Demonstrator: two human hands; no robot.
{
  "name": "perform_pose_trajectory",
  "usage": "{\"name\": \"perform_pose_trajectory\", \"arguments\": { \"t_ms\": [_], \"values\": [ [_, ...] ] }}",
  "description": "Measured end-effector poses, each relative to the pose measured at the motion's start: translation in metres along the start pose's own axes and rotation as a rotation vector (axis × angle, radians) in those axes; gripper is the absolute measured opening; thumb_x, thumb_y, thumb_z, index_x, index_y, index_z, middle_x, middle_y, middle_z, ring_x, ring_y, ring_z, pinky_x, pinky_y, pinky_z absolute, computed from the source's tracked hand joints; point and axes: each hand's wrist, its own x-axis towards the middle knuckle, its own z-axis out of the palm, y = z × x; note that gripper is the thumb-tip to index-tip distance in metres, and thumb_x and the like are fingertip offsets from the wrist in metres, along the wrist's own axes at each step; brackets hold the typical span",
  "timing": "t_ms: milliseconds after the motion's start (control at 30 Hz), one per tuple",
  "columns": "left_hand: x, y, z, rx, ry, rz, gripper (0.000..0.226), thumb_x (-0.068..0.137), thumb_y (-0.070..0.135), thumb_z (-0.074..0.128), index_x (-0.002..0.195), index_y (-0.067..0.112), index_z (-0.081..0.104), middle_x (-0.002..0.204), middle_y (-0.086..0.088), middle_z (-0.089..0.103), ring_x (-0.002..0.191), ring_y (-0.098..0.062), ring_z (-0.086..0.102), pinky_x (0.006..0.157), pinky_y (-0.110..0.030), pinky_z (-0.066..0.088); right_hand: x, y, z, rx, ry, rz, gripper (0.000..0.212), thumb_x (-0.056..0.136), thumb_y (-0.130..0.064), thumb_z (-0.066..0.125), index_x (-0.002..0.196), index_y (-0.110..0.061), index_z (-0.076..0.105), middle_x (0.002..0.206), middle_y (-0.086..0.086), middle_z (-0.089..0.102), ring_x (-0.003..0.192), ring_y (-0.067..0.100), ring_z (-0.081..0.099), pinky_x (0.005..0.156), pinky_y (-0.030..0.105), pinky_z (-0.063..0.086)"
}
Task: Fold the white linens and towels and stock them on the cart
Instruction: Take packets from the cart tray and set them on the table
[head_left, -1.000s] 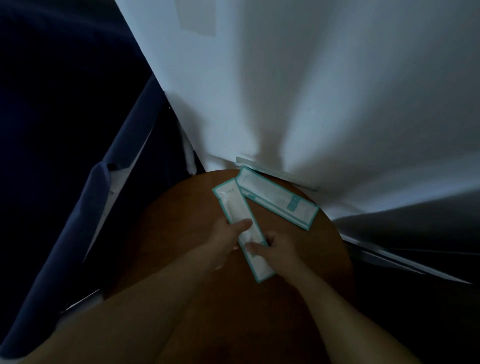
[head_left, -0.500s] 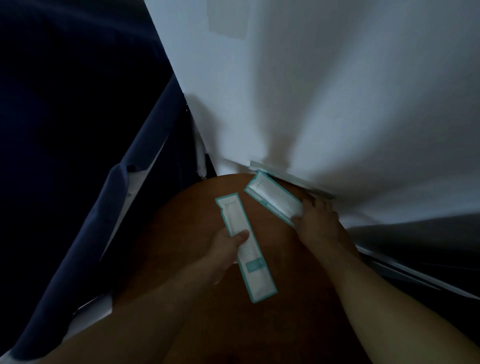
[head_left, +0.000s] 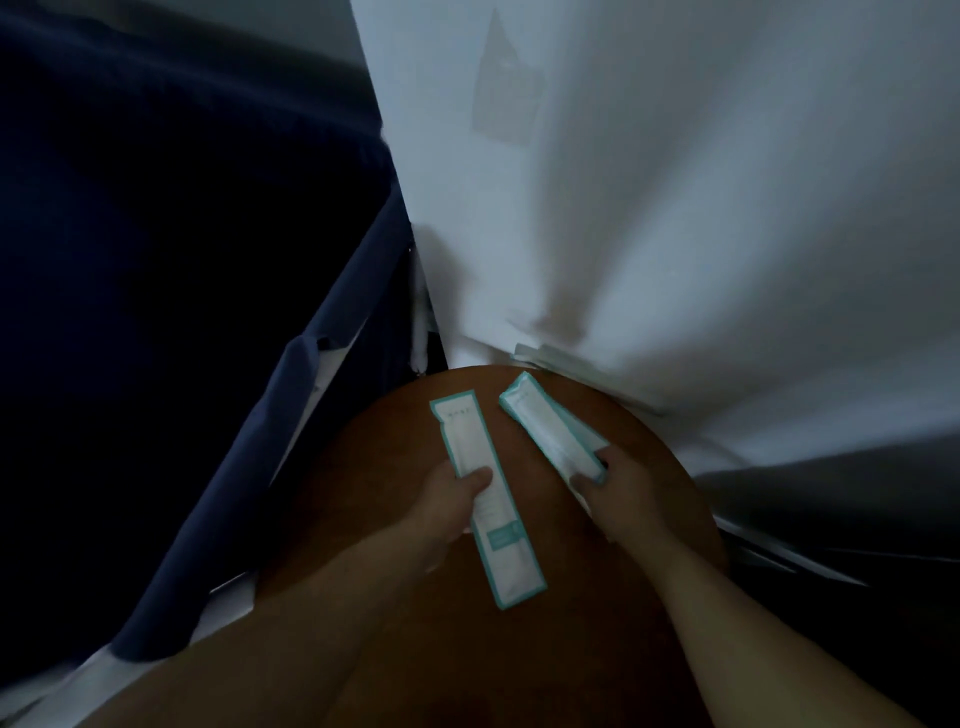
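Far to the left of the left-hand grip, a dark navy drape (head_left: 156, 234) is hanging in shadow. A navy padded edge (head_left: 291, 415) is running down beside it, nearer the grip. Under both grips a round brown table (head_left: 374, 467) is spreading toward the camera.

The left hand (head_left: 447, 504) is gripping a long white packet (head_left: 462, 436) with a teal border, about halfway along its length. The thumb is lying across the top face and the fingers are curling underneath, out of sight. Beyond the grip the packet's far end is pointing toward the table's far rim. On the near side of the grip, the end with a teal block is sticking out over the wood.

Just right of that grip, across a strip of bare tabletop, the right hand (head_left: 623, 499) is pinching the near end of a second packet (head_left: 540, 431). The thumb is sitting at one corner and a fingertip at the other. From this grip the packet is slanting away and leftward. A further teal edge is showing under its right side, and I cannot tell what it belongs to.

Beyond and to the right of the right-hand grip, the white cloth (head_left: 701, 208) is hanging in long folds. Its foot is meeting the table's far rim, and neither hand is touching it. A pale patch (head_left: 506, 104) is showing high on it.
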Motion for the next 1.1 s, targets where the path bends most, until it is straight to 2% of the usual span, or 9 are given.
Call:
{"name": "perform_pose_trajectory", "arguments": {
  "t_ms": [100, 233, 333, 567, 667, 733, 867, 1000, 1100],
  "values": [
    [-0.017, 0.009, -0.009, 0.012, 0.013, 0.034, 0.027, 0.102, 0.011, 0.049, 0.128, 0.005, 0.053, 0.11, -0.014, 0.065, 0.082, -0.022, 0.063, 0.069, -0.03, 0.05, -0.023, -0.012, 0.004, 0.179, 0.02, 0.005, 0.029, 0.086, -0.024, 0.075, 0.108, -0.007, 0.066, 0.102, 0.012, 0.071, 0.097, 0.03, 0.066, 0.075, 0.026, 0.041],
    [-0.038, 0.024, -0.022, 0.051, 0.025, 0.101, 0.03, 0.102, 0.011, 0.049, 0.131, 0.005, 0.05, 0.124, -0.02, 0.063, 0.101, -0.031, 0.063, 0.076, -0.039, 0.054, -0.061, -0.039, 0.002, 0.51, 0.005, 0.066, 0.014, 0.09, -0.017, 0.071, 0.101, -0.008, 0.07, 0.097, 0.012, 0.073, 0.09, 0.027, 0.07, 0.082, 0.04, 0.056],
    [-0.056, 0.034, -0.031, 0.111, 0.003, 0.162, 0.028, 0.099, 0.01, 0.055, 0.126, 0.004, 0.054, 0.119, -0.019, 0.065, 0.107, -0.036, 0.065, 0.086, -0.049, 0.056, -0.096, -0.057, -0.009, 0.677, 0.055, 0.077, 0.001, 0.089, -0.012, 0.071, 0.09, -0.013, 0.071, 0.083, 0.004, 0.074, 0.069, 0.012, 0.07, 0.063, 0.027, 0.057],
    [-0.12, 0.058, -0.05, 0.18, -0.118, 0.317, 0.02, 0.091, 0.02, 0.07, 0.108, 0.008, 0.069, 0.102, -0.009, 0.074, 0.093, -0.027, 0.071, 0.086, -0.045, 0.058, -0.192, -0.092, -0.05, 0.884, 0.18, 0.08, 0.006, 0.09, -0.007, 0.069, 0.085, -0.006, 0.069, 0.085, 0.016, 0.073, 0.071, 0.025, 0.067, 0.068, 0.039, 0.058],
    [-0.151, 0.066, -0.047, 0.151, -0.194, 0.381, 0.013, 0.092, 0.017, 0.068, 0.103, 0.01, 0.072, 0.091, -0.002, 0.077, 0.081, -0.017, 0.073, 0.067, -0.03, 0.06, -0.23, -0.103, -0.066, 0.954, 0.262, 0.074, 0.008, 0.091, -0.006, 0.068, 0.083, -0.007, 0.068, 0.078, 0.011, 0.073, 0.06, 0.016, 0.068, 0.055, 0.028, 0.056],
    [-0.176, 0.074, -0.04, 0.154, -0.227, 0.434, 0.008, 0.092, 0.015, 0.067, 0.096, 0.009, 0.071, 0.082, 0.003, 0.076, 0.069, -0.01, 0.072, 0.055, -0.02, 0.055, -0.254, -0.11, -0.08, 0.996, 0.322, 0.084, 0.004, 0.091, -0.006, 0.068, 0.089, -0.003, 0.068, 0.079, 0.011, 0.073, 0.06, 0.018, 0.067, 0.056, 0.028, 0.056],
    [-0.224, 0.092, -0.015, 0.23, -0.289, 0.552, 0.011, 0.09, 0.018, 0.07, 0.091, 0.007, 0.072, 0.09, -0.005, 0.076, 0.08, -0.019, 0.073, 0.071, -0.033, 0.06, -0.298, -0.117, -0.117, 1.049, 0.403, 0.036, 0.005, 0.088, -0.006, 0.072, 0.089, -0.009, 0.068, 0.083, 0.012, 0.074, 0.069, 0.023, 0.07, 0.065, 0.035, 0.06],
    [-0.28, 0.104, 0.015, 0.252, -0.31, 0.693, 0.011, 0.085, 0.021, 0.076, 0.078, 0.015, 0.071, 0.075, -0.001, 0.075, 0.067, -0.016, 0.072, 0.059, -0.031, 0.059, -0.345, -0.111, -0.16, 1.025, 0.5, -0.018, 0.01, 0.082, -0.012, 0.079, 0.089, -0.012, 0.073, 0.078, 0.005, 0.077, 0.07, 0.022, 0.074, 0.061, 0.032, 0.061],
    [-0.324, 0.106, 0.039, 0.229, -0.368, 0.756, 0.01, 0.084, 0.021, 0.077, 0.078, 0.014, 0.072, 0.071, 0.002, 0.075, 0.067, -0.017, 0.073, 0.061, -0.033, 0.06, -0.387, -0.094, -0.195, 1.034, 0.578, -0.066, 0.012, 0.081, -0.015, 0.08, 0.091, -0.014, 0.073, 0.079, 0.003, 0.077, 0.068, 0.019, 0.074, 0.057, 0.028, 0.058]
  ]
}}
